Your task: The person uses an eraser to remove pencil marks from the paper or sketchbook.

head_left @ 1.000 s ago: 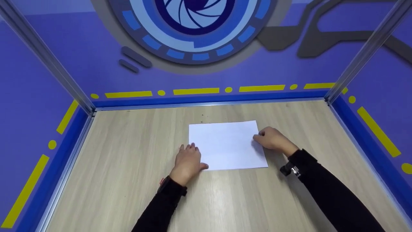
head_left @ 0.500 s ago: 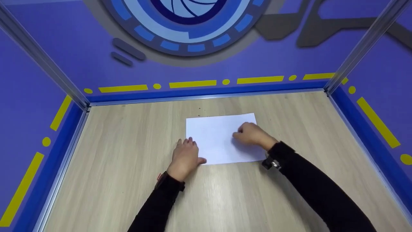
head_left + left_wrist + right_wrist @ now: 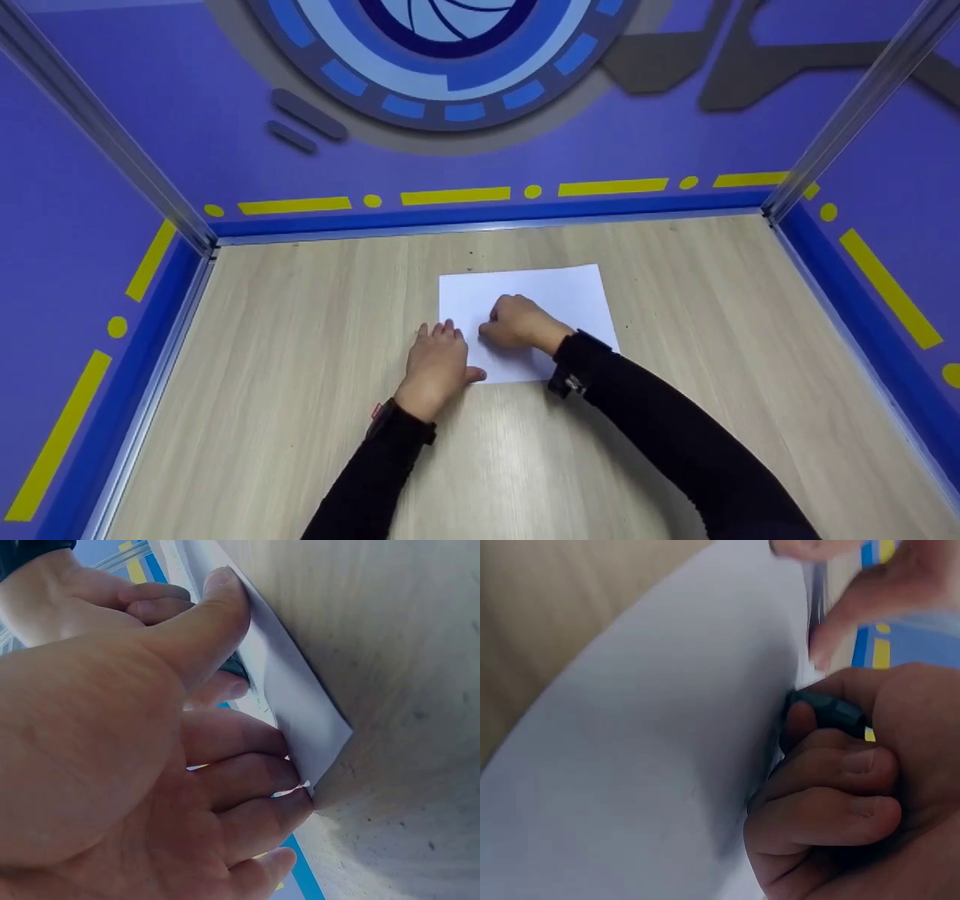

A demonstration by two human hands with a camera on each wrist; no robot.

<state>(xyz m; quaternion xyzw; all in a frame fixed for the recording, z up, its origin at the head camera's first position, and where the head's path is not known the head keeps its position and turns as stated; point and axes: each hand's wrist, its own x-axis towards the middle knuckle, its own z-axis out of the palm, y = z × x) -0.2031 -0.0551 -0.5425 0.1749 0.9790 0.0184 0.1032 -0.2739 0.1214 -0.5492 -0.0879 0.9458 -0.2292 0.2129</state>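
Observation:
A sheet of white paper (image 3: 555, 292) lies flat on the wooden table. My left hand (image 3: 436, 364) rests on its left edge, thumb apart and fingers extended; the thumb and fingertips touch the paper in the left wrist view. Over the left half of the sheet, my right hand (image 3: 521, 326) has its fingers curled. In the right wrist view it pinches a small dark green object (image 3: 829, 711) with faceted sides, between thumb and forefinger, close against the paper. Most of that object is hidden by the fingers, so its kind cannot be told.
Purple-blue panels (image 3: 420, 165) with yellow marks stand behind and at both sides of the table (image 3: 315, 315). Metal posts (image 3: 847, 112) join them at the corners. Small dark specks dot the tabletop behind the paper.
My right hand has slid left across the paper, from its right edge to near my left hand. The left hand and the paper stay in place; the head view has tilted down slightly.

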